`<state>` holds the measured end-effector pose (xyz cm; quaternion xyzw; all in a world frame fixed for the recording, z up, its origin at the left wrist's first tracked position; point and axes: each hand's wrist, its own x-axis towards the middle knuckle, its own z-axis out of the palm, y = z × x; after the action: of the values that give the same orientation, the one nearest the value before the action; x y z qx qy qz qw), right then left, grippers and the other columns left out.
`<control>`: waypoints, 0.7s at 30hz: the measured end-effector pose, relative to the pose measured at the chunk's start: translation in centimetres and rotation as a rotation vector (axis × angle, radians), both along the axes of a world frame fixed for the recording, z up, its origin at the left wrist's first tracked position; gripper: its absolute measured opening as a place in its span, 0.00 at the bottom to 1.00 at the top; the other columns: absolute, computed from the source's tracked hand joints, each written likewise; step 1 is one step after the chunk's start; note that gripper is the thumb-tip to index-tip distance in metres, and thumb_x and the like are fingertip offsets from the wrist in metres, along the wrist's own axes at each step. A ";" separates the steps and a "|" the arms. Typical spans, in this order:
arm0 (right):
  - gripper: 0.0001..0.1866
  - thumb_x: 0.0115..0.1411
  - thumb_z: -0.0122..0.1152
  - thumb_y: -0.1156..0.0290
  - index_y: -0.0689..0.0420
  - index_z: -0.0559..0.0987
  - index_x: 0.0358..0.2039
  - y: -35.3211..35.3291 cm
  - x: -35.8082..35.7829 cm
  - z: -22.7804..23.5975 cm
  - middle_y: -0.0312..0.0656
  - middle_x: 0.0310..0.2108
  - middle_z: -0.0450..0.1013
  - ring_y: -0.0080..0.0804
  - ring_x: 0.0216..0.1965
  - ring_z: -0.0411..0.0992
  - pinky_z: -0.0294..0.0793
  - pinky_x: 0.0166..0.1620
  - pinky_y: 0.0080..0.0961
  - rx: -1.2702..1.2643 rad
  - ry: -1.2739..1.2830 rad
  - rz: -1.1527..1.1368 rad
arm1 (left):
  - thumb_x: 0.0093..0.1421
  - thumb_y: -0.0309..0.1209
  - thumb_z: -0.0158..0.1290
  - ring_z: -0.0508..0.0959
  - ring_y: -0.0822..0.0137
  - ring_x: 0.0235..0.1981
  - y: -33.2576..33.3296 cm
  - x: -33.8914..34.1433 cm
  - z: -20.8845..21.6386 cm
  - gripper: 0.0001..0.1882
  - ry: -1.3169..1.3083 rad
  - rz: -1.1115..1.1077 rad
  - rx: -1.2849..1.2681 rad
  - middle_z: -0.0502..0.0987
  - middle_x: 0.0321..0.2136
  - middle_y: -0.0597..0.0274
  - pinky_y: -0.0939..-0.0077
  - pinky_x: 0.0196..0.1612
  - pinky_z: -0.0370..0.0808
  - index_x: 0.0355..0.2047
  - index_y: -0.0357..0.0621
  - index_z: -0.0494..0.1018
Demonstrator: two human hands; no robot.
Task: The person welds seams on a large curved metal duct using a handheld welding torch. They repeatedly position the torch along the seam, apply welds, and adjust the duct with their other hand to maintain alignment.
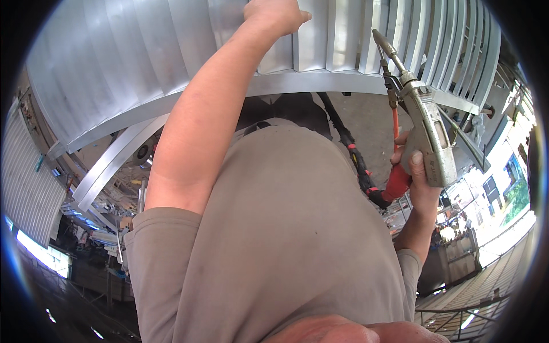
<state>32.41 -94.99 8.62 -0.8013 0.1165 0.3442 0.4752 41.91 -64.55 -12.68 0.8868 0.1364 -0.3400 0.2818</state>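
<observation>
My right hand (420, 177) is wrapped round the grip of a grey metal welding gun (426, 120), at the right of the view. The gun's narrow nozzle (389, 48) points up and away, over the near rim of a silvery metal panel (166, 40). An orange hose (395, 123) and a thick black cable (360, 160) run to the gun by a red sleeve (396, 183). My left hand (274, 16) reaches across the panel beside its upright slats, one digit stretched out to the right. The picture's top edge cuts off its other fingers; nothing shows in it.
Slats (311, 43) stand spaced along the panel's right half. A pale metal brace (117, 157) slopes down from its left underside. A corrugated sheet (31, 177) is at far left. Stray parts and tools clutter the floor at the left. Bright openings lie to the right.
</observation>
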 end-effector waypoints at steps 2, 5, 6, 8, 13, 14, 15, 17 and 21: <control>0.26 0.68 0.65 0.54 0.62 0.76 0.56 0.6 1.0 1.4 0.39 0.43 0.76 0.24 0.37 0.75 0.75 0.38 0.24 -0.042 0.093 0.027 | 0.60 0.51 0.61 0.84 0.47 0.47 0.1 -0.1 -0.2 0.26 -0.003 -0.020 -0.007 0.84 0.42 0.44 0.53 0.49 0.80 0.41 0.38 0.83; 0.27 0.67 0.66 0.53 0.62 0.77 0.54 2.2 2.0 3.0 0.39 0.42 0.76 0.23 0.36 0.75 0.74 0.37 0.23 -0.092 0.078 0.054 | 0.61 0.51 0.61 0.84 0.47 0.47 0.4 -0.1 -0.5 0.25 0.002 -0.030 -0.017 0.84 0.43 0.44 0.54 0.49 0.81 0.42 0.39 0.83; 0.28 0.65 0.68 0.51 0.61 0.77 0.54 2.7 2.8 3.6 0.38 0.39 0.77 0.23 0.34 0.74 0.73 0.37 0.22 -0.126 0.138 0.089 | 0.61 0.51 0.61 0.84 0.47 0.47 0.5 -0.2 -0.6 0.25 0.000 -0.031 -0.029 0.84 0.43 0.44 0.54 0.49 0.81 0.42 0.39 0.83; 0.29 0.66 0.64 0.51 0.63 0.74 0.57 4.1 3.3 4.0 0.42 0.42 0.76 0.25 0.34 0.74 0.74 0.37 0.24 -0.155 0.108 0.156 | 0.62 0.50 0.61 0.84 0.47 0.47 0.7 -0.2 -0.6 0.24 -0.005 -0.022 -0.045 0.84 0.43 0.45 0.55 0.49 0.82 0.43 0.40 0.83; 0.26 0.68 0.62 0.53 0.64 0.75 0.52 7.3 6.2 5.2 0.40 0.39 0.75 0.25 0.32 0.74 0.74 0.36 0.25 -0.389 0.326 0.279 | 0.62 0.50 0.61 0.85 0.49 0.47 0.6 -0.4 -0.5 0.24 -0.024 -0.027 -0.054 0.85 0.43 0.46 0.56 0.48 0.82 0.44 0.41 0.83; 0.24 0.68 0.62 0.54 0.63 0.76 0.50 7.9 6.5 5.0 0.39 0.37 0.75 0.25 0.31 0.74 0.73 0.35 0.25 -0.415 0.335 0.321 | 0.62 0.50 0.61 0.85 0.50 0.47 0.6 -0.5 -0.6 0.23 -0.027 -0.030 -0.057 0.85 0.43 0.46 0.56 0.48 0.82 0.44 0.41 0.83; 0.22 0.69 0.62 0.55 0.63 0.76 0.50 8.5 6.9 4.7 0.38 0.36 0.75 0.25 0.31 0.74 0.73 0.34 0.24 -0.422 0.336 0.353 | 0.62 0.50 0.61 0.85 0.50 0.47 0.6 -0.5 -0.6 0.23 -0.034 -0.031 -0.057 0.85 0.43 0.47 0.57 0.48 0.82 0.44 0.41 0.83; 0.20 0.70 0.61 0.57 0.62 0.76 0.49 9.8 7.5 4.0 0.37 0.34 0.75 0.24 0.30 0.74 0.73 0.33 0.24 -0.434 0.332 0.419 | 0.62 0.50 0.61 0.85 0.51 0.47 0.7 -0.5 -0.8 0.23 -0.048 -0.026 -0.061 0.85 0.43 0.48 0.57 0.48 0.82 0.43 0.42 0.83; 0.20 0.70 0.63 0.58 0.62 0.76 0.51 12.4 8.7 2.6 0.37 0.33 0.75 0.23 0.29 0.73 0.74 0.32 0.24 -0.455 0.438 0.468 | 0.62 0.50 0.61 0.85 0.52 0.47 0.8 -0.6 -1.1 0.22 -0.088 -0.029 -0.077 0.85 0.43 0.50 0.59 0.47 0.83 0.42 0.43 0.84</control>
<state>41.08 -82.57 11.23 -0.7988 0.1028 0.5713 0.1581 41.32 -63.79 -13.76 0.8913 0.0977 -0.3096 0.3164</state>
